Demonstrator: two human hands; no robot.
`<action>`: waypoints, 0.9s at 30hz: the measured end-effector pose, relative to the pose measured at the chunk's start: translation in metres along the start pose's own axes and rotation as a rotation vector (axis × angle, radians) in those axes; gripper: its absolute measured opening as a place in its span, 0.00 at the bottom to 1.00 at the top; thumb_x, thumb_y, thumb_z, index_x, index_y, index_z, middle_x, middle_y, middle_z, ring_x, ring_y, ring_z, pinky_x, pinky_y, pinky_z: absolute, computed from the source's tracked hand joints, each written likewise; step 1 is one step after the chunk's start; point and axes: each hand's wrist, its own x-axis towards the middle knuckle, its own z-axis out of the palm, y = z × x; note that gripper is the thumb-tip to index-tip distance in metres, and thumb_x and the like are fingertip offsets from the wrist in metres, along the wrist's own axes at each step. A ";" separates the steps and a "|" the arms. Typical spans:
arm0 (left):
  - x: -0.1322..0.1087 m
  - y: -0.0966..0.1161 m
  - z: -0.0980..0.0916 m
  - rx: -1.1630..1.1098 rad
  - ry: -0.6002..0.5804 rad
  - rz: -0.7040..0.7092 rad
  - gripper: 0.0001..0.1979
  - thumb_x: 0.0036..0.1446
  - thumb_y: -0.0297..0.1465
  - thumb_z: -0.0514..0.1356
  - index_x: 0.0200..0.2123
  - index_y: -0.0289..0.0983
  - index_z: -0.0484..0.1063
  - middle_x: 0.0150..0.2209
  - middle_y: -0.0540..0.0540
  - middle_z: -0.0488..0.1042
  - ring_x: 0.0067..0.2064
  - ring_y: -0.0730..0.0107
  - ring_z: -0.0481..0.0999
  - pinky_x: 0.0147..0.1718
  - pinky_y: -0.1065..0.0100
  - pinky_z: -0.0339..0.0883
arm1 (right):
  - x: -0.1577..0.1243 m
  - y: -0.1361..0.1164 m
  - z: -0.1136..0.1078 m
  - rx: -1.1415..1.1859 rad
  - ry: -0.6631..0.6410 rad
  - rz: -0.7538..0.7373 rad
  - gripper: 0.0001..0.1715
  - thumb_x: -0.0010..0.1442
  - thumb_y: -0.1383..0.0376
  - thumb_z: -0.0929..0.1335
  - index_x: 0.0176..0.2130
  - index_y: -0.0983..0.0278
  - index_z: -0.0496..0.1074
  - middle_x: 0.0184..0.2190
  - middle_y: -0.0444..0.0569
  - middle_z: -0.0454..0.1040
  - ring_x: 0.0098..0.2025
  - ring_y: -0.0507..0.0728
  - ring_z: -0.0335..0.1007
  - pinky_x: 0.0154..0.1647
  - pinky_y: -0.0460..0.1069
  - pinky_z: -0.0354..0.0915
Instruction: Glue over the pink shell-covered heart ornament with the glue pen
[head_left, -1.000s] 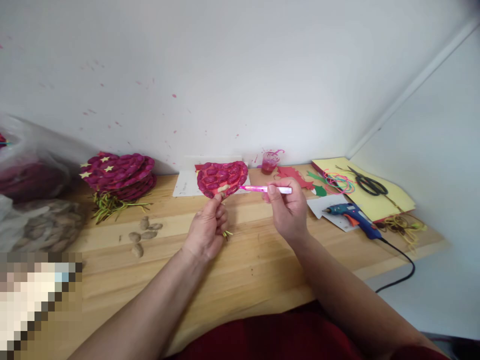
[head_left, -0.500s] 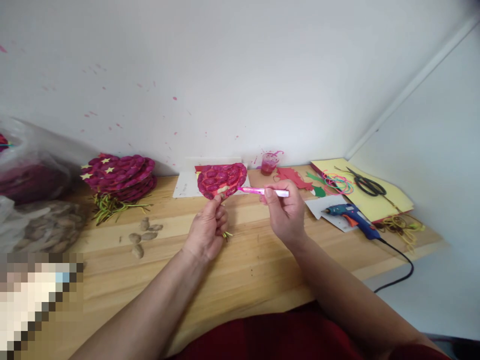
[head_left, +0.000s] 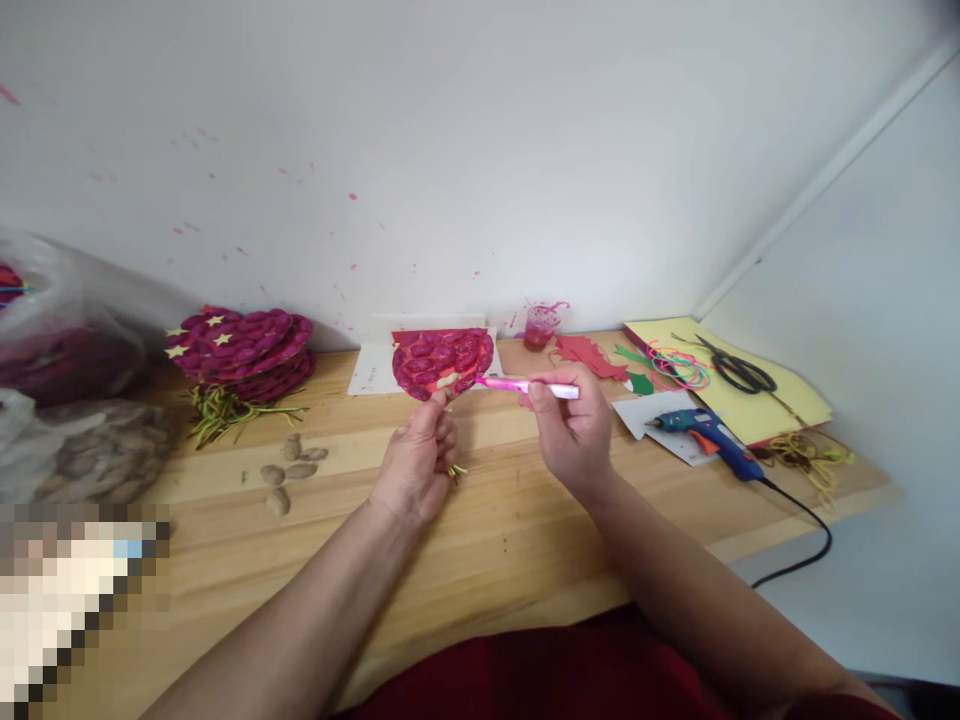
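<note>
My left hand [head_left: 420, 455] pinches the lower edge of a peanut craft piece [head_left: 439, 352], a red backing covered with peanuts painted magenta. One peanut near my thumb is pale and unpainted. Yellow-green strands stick out below the left fingers. Between the thumb and fingers of my right hand [head_left: 571, 425] is a paintbrush [head_left: 551, 389] with a white handle and a pink-stained front end. Its tip touches the peanuts at the piece's lower right edge. A clear cup of magenta paint [head_left: 541, 328] stands by the wall behind.
At left are a stack of painted peanut pieces [head_left: 247, 345], loose peanuts [head_left: 277, 500] and a bag of peanuts [head_left: 112, 455]. To the right lie red paper scraps [head_left: 589, 357], a blue glue gun [head_left: 712, 440] with a cord, scissors [head_left: 739, 370] and yellow paper [head_left: 795, 400].
The brush tip has shifted slightly left and down along the piece's lower right edge. The piece has tilted a little. Both hands keep their grips.
</note>
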 end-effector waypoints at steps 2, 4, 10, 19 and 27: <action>-0.001 0.000 0.001 -0.001 0.007 -0.001 0.24 0.41 0.38 0.76 0.29 0.38 0.64 0.17 0.62 0.53 0.17 0.84 0.46 0.13 0.78 0.39 | 0.000 -0.001 0.000 -0.034 -0.021 -0.023 0.06 0.67 0.61 0.69 0.43 0.60 0.73 0.33 0.45 0.77 0.33 0.52 0.75 0.36 0.49 0.69; -0.001 0.000 0.001 -0.004 0.015 0.003 0.24 0.40 0.38 0.76 0.29 0.38 0.64 0.17 0.62 0.53 0.17 0.84 0.46 0.13 0.78 0.39 | 0.000 -0.002 0.000 -0.050 -0.009 -0.031 0.05 0.67 0.61 0.69 0.43 0.60 0.73 0.32 0.45 0.77 0.33 0.52 0.74 0.36 0.49 0.69; -0.001 0.000 0.002 0.011 0.014 0.005 0.23 0.40 0.39 0.76 0.30 0.37 0.66 0.17 0.62 0.54 0.17 0.84 0.47 0.13 0.78 0.39 | -0.003 -0.004 0.001 -0.055 -0.029 -0.057 0.05 0.67 0.63 0.69 0.44 0.60 0.73 0.32 0.44 0.77 0.32 0.53 0.74 0.35 0.49 0.68; 0.000 0.000 0.000 0.004 0.018 -0.011 0.19 0.46 0.37 0.74 0.35 0.37 0.70 0.17 0.61 0.53 0.17 0.83 0.47 0.13 0.78 0.38 | -0.002 -0.002 0.001 -0.056 -0.024 -0.043 0.05 0.67 0.62 0.69 0.44 0.60 0.73 0.33 0.44 0.77 0.33 0.53 0.74 0.36 0.49 0.68; -0.002 0.003 0.003 -0.013 0.015 -0.036 0.15 0.50 0.35 0.71 0.31 0.38 0.66 0.17 0.61 0.51 0.17 0.83 0.45 0.14 0.77 0.36 | 0.001 0.001 0.001 0.003 0.006 0.011 0.07 0.68 0.59 0.69 0.43 0.60 0.72 0.31 0.44 0.78 0.34 0.54 0.76 0.38 0.51 0.69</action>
